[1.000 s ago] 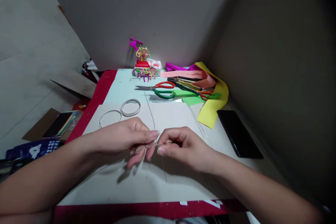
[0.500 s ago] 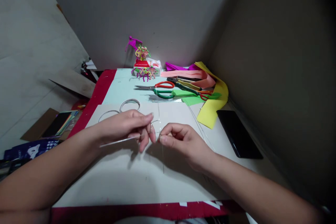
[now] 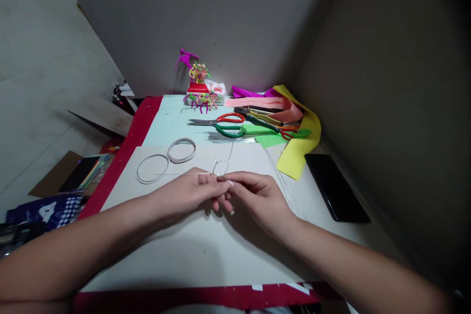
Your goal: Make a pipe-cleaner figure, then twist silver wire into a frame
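My left hand (image 3: 189, 194) and my right hand (image 3: 257, 199) meet at the fingertips over a white board (image 3: 191, 250). Both pinch a thin silver wire (image 3: 191, 173). A small wire loop (image 3: 221, 167) stands just beyond my fingers, and one wire end runs up toward the scissors. Another straight length runs left above my left hand. Two wire rings lie to the left, the single ring (image 3: 152, 169) nearest my left hand and a multi-turn coil (image 3: 181, 150) just behind it.
Red-handled scissors (image 3: 231, 117), green-handled scissors (image 3: 228, 130) and pliers (image 3: 263, 124) lie on craft paper at the back. Yellow foam (image 3: 294, 157) and a black phone (image 3: 335, 187) sit to the right. Pipe-cleaner figures (image 3: 198, 89) stand against the wall. A red border (image 3: 114, 176) edges the table.
My hands have come together until their fingertips meet. The wire now forms a small closed loop above them, and its straight length has swung to lie nearly level, pointing left.
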The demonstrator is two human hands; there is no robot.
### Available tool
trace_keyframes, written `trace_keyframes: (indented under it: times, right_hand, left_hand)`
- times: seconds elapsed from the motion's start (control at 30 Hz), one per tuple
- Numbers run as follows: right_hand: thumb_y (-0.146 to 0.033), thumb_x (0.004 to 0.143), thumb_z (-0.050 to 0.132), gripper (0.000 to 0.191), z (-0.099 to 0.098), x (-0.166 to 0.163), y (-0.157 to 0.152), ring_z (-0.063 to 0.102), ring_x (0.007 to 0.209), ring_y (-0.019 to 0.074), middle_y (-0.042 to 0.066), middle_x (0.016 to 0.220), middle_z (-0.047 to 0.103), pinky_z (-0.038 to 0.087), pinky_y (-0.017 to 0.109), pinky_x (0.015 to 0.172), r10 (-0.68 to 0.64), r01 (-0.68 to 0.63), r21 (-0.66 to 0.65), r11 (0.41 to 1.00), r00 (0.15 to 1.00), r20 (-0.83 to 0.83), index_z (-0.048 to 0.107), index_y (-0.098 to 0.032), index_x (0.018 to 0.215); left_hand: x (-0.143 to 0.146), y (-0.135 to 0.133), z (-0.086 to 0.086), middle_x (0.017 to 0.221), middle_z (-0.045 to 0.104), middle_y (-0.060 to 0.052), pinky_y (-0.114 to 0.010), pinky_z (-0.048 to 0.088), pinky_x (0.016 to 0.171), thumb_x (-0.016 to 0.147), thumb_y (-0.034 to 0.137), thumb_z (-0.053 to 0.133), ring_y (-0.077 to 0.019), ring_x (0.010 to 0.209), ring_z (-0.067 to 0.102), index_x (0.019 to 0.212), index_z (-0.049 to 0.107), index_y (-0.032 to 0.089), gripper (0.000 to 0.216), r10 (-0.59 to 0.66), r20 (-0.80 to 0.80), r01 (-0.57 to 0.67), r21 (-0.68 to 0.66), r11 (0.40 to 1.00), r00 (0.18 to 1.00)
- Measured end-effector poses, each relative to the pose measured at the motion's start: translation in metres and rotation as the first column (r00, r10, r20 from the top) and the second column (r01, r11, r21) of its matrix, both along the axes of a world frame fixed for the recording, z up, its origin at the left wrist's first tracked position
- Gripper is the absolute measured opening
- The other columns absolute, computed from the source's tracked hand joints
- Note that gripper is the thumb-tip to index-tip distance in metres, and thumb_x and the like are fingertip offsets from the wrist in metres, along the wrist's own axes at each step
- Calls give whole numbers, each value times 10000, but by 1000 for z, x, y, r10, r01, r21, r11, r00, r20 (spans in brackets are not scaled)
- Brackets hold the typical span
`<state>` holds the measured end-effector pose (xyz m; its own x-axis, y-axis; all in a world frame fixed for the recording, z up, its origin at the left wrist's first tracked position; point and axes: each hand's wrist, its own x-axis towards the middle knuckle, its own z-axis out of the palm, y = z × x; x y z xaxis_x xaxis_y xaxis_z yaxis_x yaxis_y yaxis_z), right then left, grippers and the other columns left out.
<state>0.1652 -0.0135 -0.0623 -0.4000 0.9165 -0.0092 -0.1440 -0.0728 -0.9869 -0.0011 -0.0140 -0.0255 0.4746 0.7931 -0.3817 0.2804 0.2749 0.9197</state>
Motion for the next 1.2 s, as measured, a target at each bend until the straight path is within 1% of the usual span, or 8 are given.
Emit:
trace_keyframes:
  times: [0.17, 0.3, 0.47, 0.6, 0.73, 0.87, 1.03, 1.2]
  right_hand:
    - [-225, 799, 587, 195, 0, 2, -4, 563, 644, 128, 0, 664, 644, 468, 286, 676, -28, 24, 75, 997, 998, 55, 730, -219, 931]
    - [-221, 833, 529, 279, -2, 6, -4, 513, 633, 121, 6, 711, 620, 446, 274, 639, -17, -8, 159, 987, 988, 153, 682, -223, 1067]
    - [-201, 864, 479, 333, 1, 8, 0, 496, 625, 120, -6, 677, 567, 437, 275, 642, 57, -118, 227, 967, 964, 262, 621, -223, 1164]
    - [-259, 868, 519, 303, 5, 9, 4, 553, 704, 134, 3, 721, 605, 459, 293, 707, 157, -183, 126, 975, 969, 191, 608, -214, 1154]
    - [-315, 765, 674, 272, 8, 15, 12, 580, 838, 159, 41, 891, 638, 464, 309, 793, 79, -83, 59, 995, 994, 70, 646, -194, 1008]
    - [-289, 747, 693, 145, 11, 21, 19, 570, 741, 134, 19, 803, 629, 451, 265, 703, 19, -25, 93, 995, 998, 67, 631, -180, 820]
    - [-244, 811, 608, 90, 16, 23, 20, 530, 680, 117, -4, 720, 579, 406, 242, 643, 39, -113, 249, 962, 958, 284, 582, -171, 765]
    - [-188, 839, 539, 103, 7, 15, 9, 507, 688, 130, 6, 714, 540, 398, 255, 650, -209, 0, 529, 849, 919, 335, 528, -183, 737]
  left_hand:
    - [-3, -3, -2, 516, 536, -6, -234, 361, 535, 820, 367, 566, -105, 511, 433, 523, 589, 151, 368, 74, 33, -74, 8, 997, 997]
    - [-4, -5, -4, 476, 400, 57, -213, 240, 442, 791, 359, 616, -71, 446, 305, 607, 604, 147, 282, 205, 109, -199, -63, 978, 973]
    - [-2, -5, 0, 530, 536, 41, -198, 341, 493, 748, 323, 675, -66, 483, 419, 720, 686, 141, 184, 268, 159, -256, -92, 962, 950]
    - [-6, -4, 3, 748, 709, -58, -283, 465, 693, 765, 332, 650, -170, 726, 612, 791, 723, 137, 210, 205, 102, -211, 55, 976, 973]
    - [-7, -5, 5, 794, 736, -61, -272, 473, 670, 749, 345, 660, -186, 739, 631, 788, 737, 147, 216, 243, -48, -227, 215, 950, 969]
    - [-3, -9, 2, 710, 728, -57, -242, 451, 572, 758, 324, 643, -168, 645, 618, 740, 738, 136, 212, 221, -107, -189, 247, 950, 969]
    - [-1, -11, -2, 736, 735, -65, -250, 465, 609, 775, 289, 619, -173, 676, 626, 750, 738, 137, 195, 212, -88, -187, 233, 954, 973]
    - [1, -8, -4, 700, 714, -67, -246, 441, 598, 752, 279, 632, -163, 655, 600, 716, 725, 116, 191, 237, -102, -203, 266, 942, 966]
